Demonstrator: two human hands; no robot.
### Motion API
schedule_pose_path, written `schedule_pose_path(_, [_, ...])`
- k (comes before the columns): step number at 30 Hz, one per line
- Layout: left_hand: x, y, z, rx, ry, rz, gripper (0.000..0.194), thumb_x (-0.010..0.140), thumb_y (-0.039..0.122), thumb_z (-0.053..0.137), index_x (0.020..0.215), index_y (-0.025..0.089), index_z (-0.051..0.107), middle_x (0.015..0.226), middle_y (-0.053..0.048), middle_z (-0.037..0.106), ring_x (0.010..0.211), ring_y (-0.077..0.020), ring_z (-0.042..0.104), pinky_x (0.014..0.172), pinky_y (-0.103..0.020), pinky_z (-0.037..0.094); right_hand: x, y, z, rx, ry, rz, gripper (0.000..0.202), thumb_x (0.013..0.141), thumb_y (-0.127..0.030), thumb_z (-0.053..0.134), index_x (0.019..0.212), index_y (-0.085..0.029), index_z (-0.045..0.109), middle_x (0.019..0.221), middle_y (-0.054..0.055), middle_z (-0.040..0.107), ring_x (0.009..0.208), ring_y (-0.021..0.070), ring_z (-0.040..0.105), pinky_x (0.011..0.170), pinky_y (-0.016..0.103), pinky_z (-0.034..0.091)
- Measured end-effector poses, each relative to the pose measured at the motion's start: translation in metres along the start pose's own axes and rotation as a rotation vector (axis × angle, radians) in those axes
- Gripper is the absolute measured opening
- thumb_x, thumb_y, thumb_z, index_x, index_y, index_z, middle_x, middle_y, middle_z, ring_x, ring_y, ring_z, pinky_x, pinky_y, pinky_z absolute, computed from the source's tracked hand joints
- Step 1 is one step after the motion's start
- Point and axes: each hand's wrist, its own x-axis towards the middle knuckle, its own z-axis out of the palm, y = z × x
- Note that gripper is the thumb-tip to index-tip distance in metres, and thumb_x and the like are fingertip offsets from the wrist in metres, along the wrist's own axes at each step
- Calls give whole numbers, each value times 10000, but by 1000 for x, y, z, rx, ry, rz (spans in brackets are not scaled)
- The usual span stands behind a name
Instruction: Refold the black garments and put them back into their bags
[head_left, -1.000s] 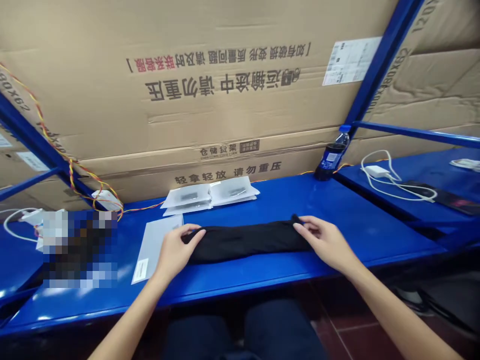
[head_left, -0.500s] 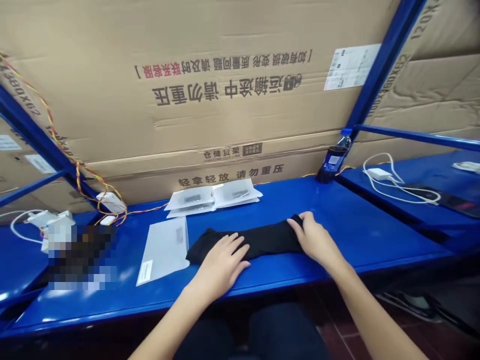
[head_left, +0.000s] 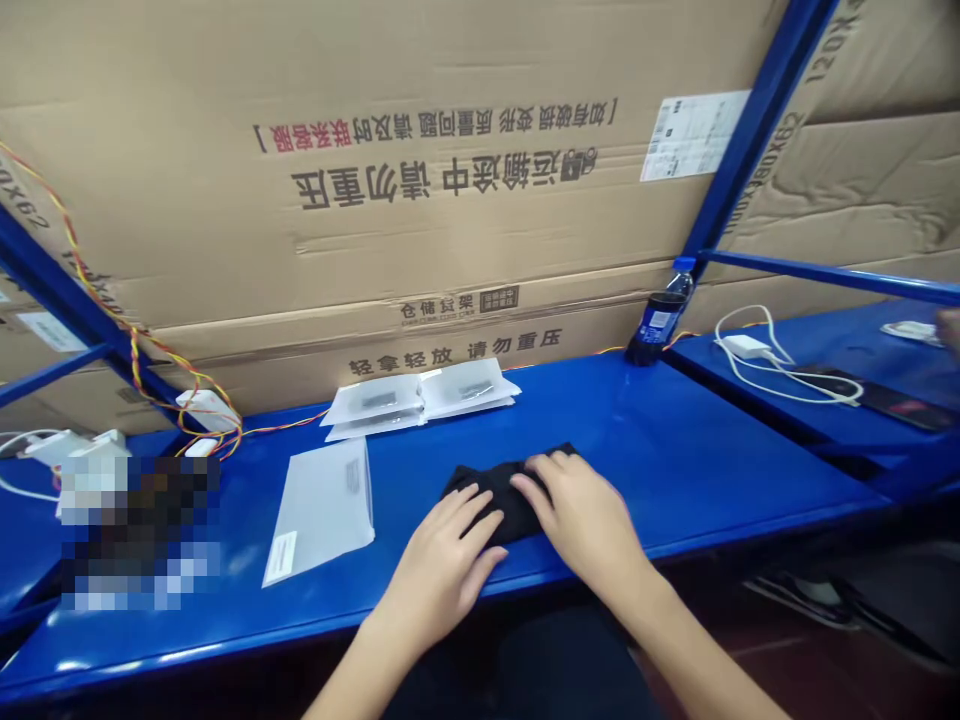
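Note:
A folded black cloth (head_left: 507, 500) lies on the blue shelf surface (head_left: 637, 430) near its front edge. My left hand (head_left: 450, 560) rests on the cloth's left part, fingers spread and thumb apart. On the right part lies my right hand (head_left: 581, 505), its fingers over the top and its thumb stretched out; the fabric beneath it is partly hidden. Left of the cloth is a single frosted plastic bag (head_left: 326, 510) with a white label. Behind it, more frosted bags (head_left: 465, 388) are laid in two overlapping groups.
A dark drink bottle (head_left: 660, 318) stands at the back right against the large cardboard (head_left: 465, 240). White chargers (head_left: 210, 410) and twisted wires are at the left, by a blurred dark item. A phone (head_left: 900, 402) and white cable lie on the right shelf.
My right hand has moved left with the cloth's right end, folding it over. The cloth is now shorter, and my hands are closer together. The view has shifted slightly.

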Motion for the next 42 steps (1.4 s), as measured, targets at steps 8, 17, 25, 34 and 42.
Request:
schedule_pose_path(8, [-21,-1,-17,43,84,33,273,1063,239,539,1248,151,721,1345,-152,725,1336,-340,639,1084,-551,589,-25,35,6,-69,193,325,515,1022,-624,458,953,-179,709,913,157,719,868,334,633,746,435,480])
schedule_pose_path(17, [-29,9,-18,-52,208,13,226,1036,171,579,1210,160,723,1222,-137,774,1220,-301,704,1006,-488,632,-6,44,-6,309,74,612,353,829,-595,669,795,-253,585,758,45,695,730,269,652,665,364,448])
schedule_pose_path(25, [-30,29,-20,-193,445,-11,218,931,17,653,1071,169,719,888,-63,794,844,-209,746,772,-342,631,-9,-60,1,350,271,-5,135,1014,-242,577,1051,-219,705,991,79,742,936,253,651,810,393,475])
schedule_pose_path(34, [-39,-43,-43,313,343,-599,235,1000,346,608,1069,169,746,1053,-134,786,978,-313,749,878,-426,597,-29,-78,9,353,223,-254,231,1044,-251,583,1221,-161,701,1155,120,762,1130,271,663,951,434,517])
schedule_pose_path(42, [-9,-61,-61,468,-411,-941,382,1054,246,404,1114,77,741,1118,-237,754,1047,-381,755,842,-423,594,-48,-59,23,113,-135,-337,978,893,-651,696,1617,-80,368,1650,195,423,1553,423,327,1208,669,354])
